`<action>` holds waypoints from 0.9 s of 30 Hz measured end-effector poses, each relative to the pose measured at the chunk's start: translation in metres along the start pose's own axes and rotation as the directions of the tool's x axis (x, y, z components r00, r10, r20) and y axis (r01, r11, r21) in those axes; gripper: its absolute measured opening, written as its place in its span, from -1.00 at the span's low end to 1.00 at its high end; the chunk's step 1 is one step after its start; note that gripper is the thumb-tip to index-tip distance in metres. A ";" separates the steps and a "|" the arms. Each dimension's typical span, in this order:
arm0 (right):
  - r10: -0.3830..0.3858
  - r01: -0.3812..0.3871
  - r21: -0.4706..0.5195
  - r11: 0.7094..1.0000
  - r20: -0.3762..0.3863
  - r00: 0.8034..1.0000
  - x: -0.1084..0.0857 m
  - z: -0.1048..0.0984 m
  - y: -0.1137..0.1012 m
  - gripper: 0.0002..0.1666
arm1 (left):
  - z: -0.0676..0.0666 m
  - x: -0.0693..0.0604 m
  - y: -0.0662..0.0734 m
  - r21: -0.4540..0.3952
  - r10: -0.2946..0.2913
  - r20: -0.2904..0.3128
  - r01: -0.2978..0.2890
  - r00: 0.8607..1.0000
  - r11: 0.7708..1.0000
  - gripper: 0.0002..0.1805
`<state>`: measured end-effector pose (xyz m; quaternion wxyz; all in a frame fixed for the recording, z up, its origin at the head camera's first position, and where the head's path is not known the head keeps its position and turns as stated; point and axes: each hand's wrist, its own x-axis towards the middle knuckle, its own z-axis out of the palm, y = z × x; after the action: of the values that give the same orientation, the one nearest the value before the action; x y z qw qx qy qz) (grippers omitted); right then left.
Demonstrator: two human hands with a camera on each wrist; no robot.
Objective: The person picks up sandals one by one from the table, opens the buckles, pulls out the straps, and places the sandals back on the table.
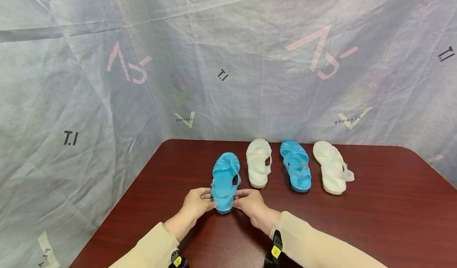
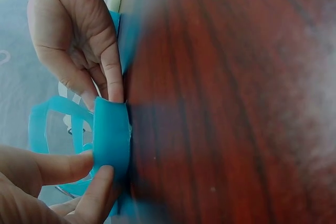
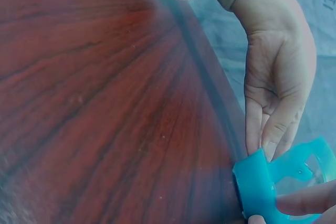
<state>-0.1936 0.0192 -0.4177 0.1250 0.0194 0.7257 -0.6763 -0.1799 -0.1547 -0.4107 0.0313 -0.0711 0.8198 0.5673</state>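
A blue sandal [image 1: 224, 182] lies on the dark red table with its toe pointing away from me. My left hand [image 1: 195, 204] pinches the left edge of its heel, thumb on the upper side. On the opposite edge of the heel, my right hand [image 1: 252, 205] grips it between thumb and fingers. Both wrist views show the heel end [image 2: 113, 135] of the sandal between the two hands, low against the tabletop. In the right wrist view the sandal's strap [image 3: 294, 163] arches above the sole.
To the right stand a white sandal [image 1: 258, 162], another blue sandal [image 1: 300, 178] and another white sandal [image 1: 333, 176], toes toward the back. The wood-grain table [image 1: 385, 204] ends at a grey printed cloth [image 1: 250, 101] behind and on the left.
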 end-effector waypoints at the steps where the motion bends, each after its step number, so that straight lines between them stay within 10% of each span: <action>1: 0.001 -0.001 -0.001 1.000 0.000 1.000 0.001 0.000 0.000 -0.52 | 0.000 0.001 0.000 -0.002 -0.003 -0.001 0.003 1.000 1.000 -0.42; 27: -0.007 0.001 -0.103 0.995 -0.060 0.998 0.013 0.004 -0.004 -0.59 | 0.003 0.019 0.002 -0.013 -0.045 -0.020 0.045 0.999 0.999 -0.45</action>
<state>-0.2065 0.0133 -0.4172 0.1026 0.0318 0.7632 -0.6372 -0.1990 -0.1531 -0.4121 0.0355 -0.0956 0.8146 0.5710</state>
